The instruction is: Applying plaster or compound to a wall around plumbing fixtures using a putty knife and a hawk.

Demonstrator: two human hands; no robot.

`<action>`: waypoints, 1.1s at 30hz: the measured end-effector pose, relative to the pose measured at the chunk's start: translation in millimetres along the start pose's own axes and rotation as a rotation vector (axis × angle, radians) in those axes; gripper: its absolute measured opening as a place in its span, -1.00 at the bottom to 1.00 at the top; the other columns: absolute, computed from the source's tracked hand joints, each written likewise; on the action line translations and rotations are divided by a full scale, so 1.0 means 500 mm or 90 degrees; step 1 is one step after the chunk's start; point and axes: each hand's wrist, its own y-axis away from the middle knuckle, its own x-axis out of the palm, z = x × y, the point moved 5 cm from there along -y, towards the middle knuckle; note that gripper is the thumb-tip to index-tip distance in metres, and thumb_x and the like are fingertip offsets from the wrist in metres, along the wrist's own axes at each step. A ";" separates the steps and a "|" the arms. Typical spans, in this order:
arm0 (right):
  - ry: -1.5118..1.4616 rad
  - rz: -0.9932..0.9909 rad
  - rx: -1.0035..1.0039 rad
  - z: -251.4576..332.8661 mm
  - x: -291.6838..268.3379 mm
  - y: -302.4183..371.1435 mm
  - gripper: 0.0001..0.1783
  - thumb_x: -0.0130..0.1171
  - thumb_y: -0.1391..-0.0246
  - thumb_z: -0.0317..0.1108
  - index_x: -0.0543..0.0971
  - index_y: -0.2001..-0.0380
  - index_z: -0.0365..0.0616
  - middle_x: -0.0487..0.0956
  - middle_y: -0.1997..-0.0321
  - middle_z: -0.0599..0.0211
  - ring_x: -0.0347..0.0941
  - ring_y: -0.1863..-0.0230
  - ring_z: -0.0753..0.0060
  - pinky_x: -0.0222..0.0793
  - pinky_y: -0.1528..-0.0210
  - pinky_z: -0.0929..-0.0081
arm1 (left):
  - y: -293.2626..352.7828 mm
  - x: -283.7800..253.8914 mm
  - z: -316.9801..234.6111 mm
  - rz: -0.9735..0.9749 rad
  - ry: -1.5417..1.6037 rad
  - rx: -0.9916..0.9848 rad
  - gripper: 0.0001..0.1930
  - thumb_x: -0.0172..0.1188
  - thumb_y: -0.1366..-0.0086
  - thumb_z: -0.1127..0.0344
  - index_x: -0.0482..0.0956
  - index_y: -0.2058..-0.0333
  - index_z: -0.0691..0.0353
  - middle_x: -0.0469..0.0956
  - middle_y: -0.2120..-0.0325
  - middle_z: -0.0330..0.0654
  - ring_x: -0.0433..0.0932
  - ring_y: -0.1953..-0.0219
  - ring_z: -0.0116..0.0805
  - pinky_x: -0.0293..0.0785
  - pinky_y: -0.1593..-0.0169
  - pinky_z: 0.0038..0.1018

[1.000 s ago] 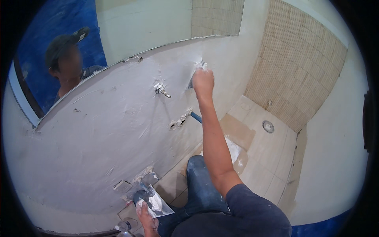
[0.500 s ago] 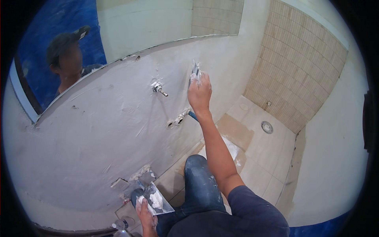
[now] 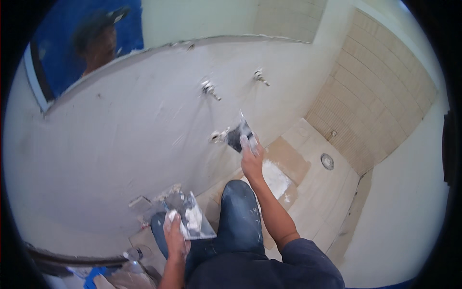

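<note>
My right hand [image 3: 252, 159] grips a broad putty knife [image 3: 235, 138], its dark blade beside the pipe openings [image 3: 216, 137] in the wall. Whether the blade touches the wall I cannot tell. My left hand [image 3: 175, 237] holds a flat metal putty blade [image 3: 206, 228] above my left knee, with a heap of white putty [image 3: 194, 217] on it. White smears mark the fingers of both hands. The pale wall [image 3: 115, 149] before me has a smooth, faintly streaked coat.
Two metal valve stubs [image 3: 210, 90] [image 3: 261, 78] jut from the wall. A mirror [image 3: 192, 19] runs above it. Cardboard [image 3: 287, 156] and a white-dusted sheet [image 3: 274, 178] lie on the tiled floor, near a round drain [image 3: 327, 161]. A clear bottle [image 3: 132, 254] stands at lower left.
My right hand has come down the wall with the putty knife, uncovering the second valve stub. The putty knife has turned. My left hand has risen slightly with the putty-laden blade.
</note>
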 end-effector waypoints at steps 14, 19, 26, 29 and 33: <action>0.328 0.540 -0.392 0.077 0.043 0.242 -0.26 0.36 0.09 -0.55 0.64 -0.22 0.25 0.56 -0.29 0.17 0.53 -0.23 0.02 0.40 -0.29 0.04 | -0.061 0.111 -0.057 -0.020 0.158 0.050 -0.69 0.01 -0.58 0.28 0.45 -0.15 0.31 0.62 -0.01 -0.08 0.67 0.01 -0.22 0.63 -0.10 -0.20; 0.419 0.616 -0.369 0.065 -0.012 0.167 -0.16 0.37 0.25 -0.59 0.65 -0.21 0.31 0.58 -0.28 0.32 0.53 -0.21 0.09 0.43 -0.27 0.04 | -0.088 0.053 -0.095 -0.024 0.053 0.014 -0.59 0.08 -0.53 0.28 0.39 -0.23 0.38 0.58 -0.04 -0.07 0.63 -0.05 -0.25 0.60 -0.12 -0.26; 0.459 0.783 -0.520 0.234 0.069 0.166 -0.21 0.34 0.23 -0.59 0.67 -0.15 0.34 0.60 -0.23 0.44 0.53 -0.11 0.16 0.58 -0.08 0.24 | -0.098 0.022 -0.122 -0.003 -0.221 -0.003 -0.25 0.24 -0.44 0.24 0.13 -0.42 0.53 0.47 -0.19 -0.01 0.48 -0.22 -0.26 0.40 -0.26 -0.39; 0.493 0.803 -0.589 0.237 0.097 0.170 -0.30 0.31 0.14 -0.51 0.67 -0.13 0.37 0.60 -0.19 0.48 0.52 -0.07 0.22 0.59 -0.03 0.27 | -0.094 0.034 -0.119 0.019 -0.238 -0.008 -0.26 0.27 -0.42 0.23 0.18 -0.41 0.52 0.47 -0.21 -0.03 0.46 -0.23 -0.27 0.33 -0.30 -0.42; 0.531 0.824 -0.602 0.228 0.104 0.178 -0.38 0.33 0.03 -0.34 0.66 -0.13 0.55 0.60 -0.19 0.58 0.53 -0.05 0.27 0.59 -0.07 0.30 | -0.107 0.055 -0.133 0.114 -0.232 0.001 -0.28 0.28 -0.41 0.22 0.23 -0.40 0.49 0.49 -0.20 -0.06 0.46 -0.21 -0.28 0.34 -0.29 -0.42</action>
